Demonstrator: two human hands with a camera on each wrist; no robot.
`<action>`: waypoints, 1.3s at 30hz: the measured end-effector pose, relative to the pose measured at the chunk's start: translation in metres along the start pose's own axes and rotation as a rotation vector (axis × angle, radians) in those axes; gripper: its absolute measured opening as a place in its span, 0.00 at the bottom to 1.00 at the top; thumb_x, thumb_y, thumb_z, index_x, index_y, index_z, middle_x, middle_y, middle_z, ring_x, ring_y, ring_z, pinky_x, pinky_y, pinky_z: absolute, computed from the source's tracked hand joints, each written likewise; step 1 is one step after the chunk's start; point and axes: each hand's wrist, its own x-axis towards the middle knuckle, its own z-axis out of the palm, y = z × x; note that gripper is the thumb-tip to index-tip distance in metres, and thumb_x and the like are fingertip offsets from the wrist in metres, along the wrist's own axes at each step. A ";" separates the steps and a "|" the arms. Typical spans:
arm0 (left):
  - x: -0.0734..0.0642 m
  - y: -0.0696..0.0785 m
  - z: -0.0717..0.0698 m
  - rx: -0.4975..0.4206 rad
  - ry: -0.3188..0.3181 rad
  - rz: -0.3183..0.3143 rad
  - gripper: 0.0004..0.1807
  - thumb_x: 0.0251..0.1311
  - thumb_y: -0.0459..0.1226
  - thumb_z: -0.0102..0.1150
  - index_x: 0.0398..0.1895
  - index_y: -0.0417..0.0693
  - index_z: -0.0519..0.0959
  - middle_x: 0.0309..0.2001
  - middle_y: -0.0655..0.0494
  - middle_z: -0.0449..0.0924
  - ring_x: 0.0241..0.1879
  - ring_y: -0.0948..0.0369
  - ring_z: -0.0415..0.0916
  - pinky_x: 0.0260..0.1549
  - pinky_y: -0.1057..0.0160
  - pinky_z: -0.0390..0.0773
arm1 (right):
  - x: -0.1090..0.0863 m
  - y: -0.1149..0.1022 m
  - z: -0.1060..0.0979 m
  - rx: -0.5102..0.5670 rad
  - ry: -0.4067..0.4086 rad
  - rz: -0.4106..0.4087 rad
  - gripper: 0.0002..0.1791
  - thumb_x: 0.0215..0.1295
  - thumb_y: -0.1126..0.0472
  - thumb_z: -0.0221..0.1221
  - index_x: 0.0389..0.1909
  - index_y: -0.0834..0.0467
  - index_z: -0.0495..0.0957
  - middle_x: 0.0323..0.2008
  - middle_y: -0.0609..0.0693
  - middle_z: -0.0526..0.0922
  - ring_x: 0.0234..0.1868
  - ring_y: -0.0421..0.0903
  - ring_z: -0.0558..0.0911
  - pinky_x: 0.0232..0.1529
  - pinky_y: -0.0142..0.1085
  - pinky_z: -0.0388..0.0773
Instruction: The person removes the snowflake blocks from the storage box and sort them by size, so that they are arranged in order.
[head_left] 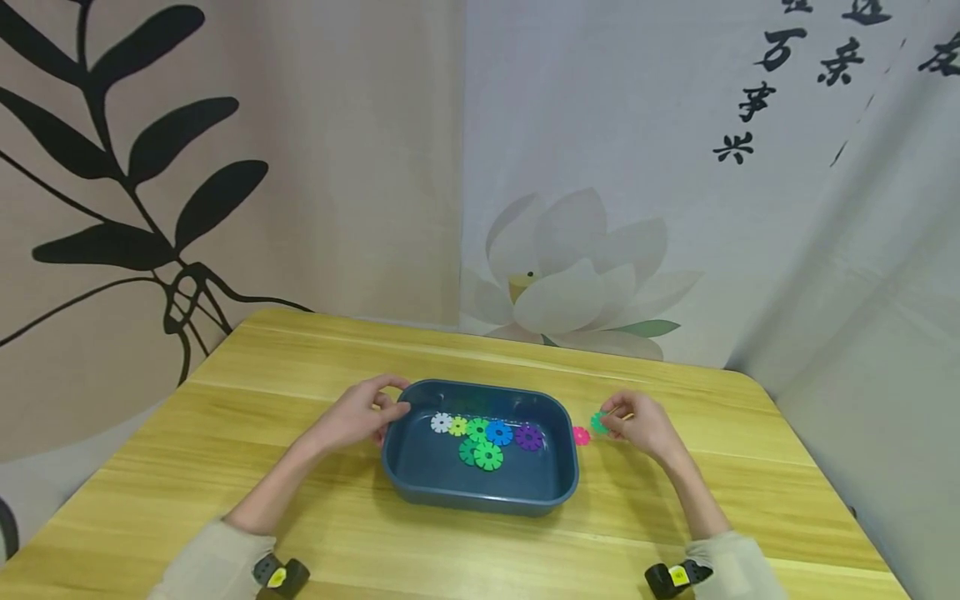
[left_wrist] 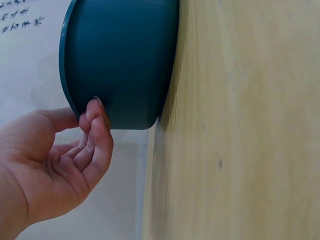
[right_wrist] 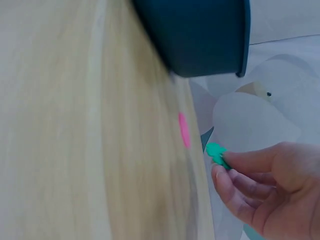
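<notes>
A dark blue tray point(head_left: 442, 483) with raised walls stands on the wooden table. On its floor lie several flower-shaped plastic discs, among them a white disc point(head_left: 441, 423), a blue disc point(head_left: 498, 432), a purple disc point(head_left: 528, 437) and a light green disc point(head_left: 488, 456). My left hand point(head_left: 362, 414) grips the tray's left rim, thumb on one side and fingertips against the outer wall in the left wrist view. To the right of the tray, my right hand point(head_left: 639, 423) pinches a green disc point(right_wrist: 216, 154) between thumb and fingers. Beside it, a pink disc point(head_left: 581, 436) lies on the table by the tray's right wall.
The wooden table point(head_left: 300, 517) extends around the tray, its far edge close to a printed curtain point(head_left: 375, 167). Dark wrist-worn devices are strapped near both sleeves, one on the left point(head_left: 281, 575) and one on the right point(head_left: 675, 577).
</notes>
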 end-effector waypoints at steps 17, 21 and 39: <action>-0.001 0.000 0.001 -0.004 -0.002 0.003 0.22 0.72 0.34 0.58 0.65 0.35 0.69 0.25 0.49 0.77 0.19 0.53 0.76 0.23 0.53 0.82 | -0.004 0.014 0.001 -0.047 -0.077 0.074 0.06 0.67 0.71 0.63 0.39 0.68 0.76 0.26 0.54 0.81 0.24 0.46 0.79 0.27 0.37 0.82; -0.001 0.000 0.001 -0.004 -0.003 0.005 0.22 0.72 0.34 0.58 0.65 0.35 0.69 0.25 0.50 0.77 0.19 0.53 0.76 0.23 0.54 0.82 | -0.004 0.014 0.003 -0.077 -0.078 0.078 0.06 0.66 0.70 0.65 0.39 0.67 0.77 0.25 0.53 0.81 0.23 0.46 0.77 0.27 0.37 0.81; -0.001 0.001 0.000 0.002 0.005 -0.008 0.22 0.71 0.34 0.59 0.65 0.35 0.70 0.25 0.49 0.78 0.20 0.52 0.76 0.23 0.54 0.82 | -0.004 -0.001 -0.002 -0.047 -0.018 0.022 0.13 0.70 0.63 0.63 0.50 0.67 0.77 0.37 0.58 0.81 0.30 0.51 0.81 0.33 0.40 0.81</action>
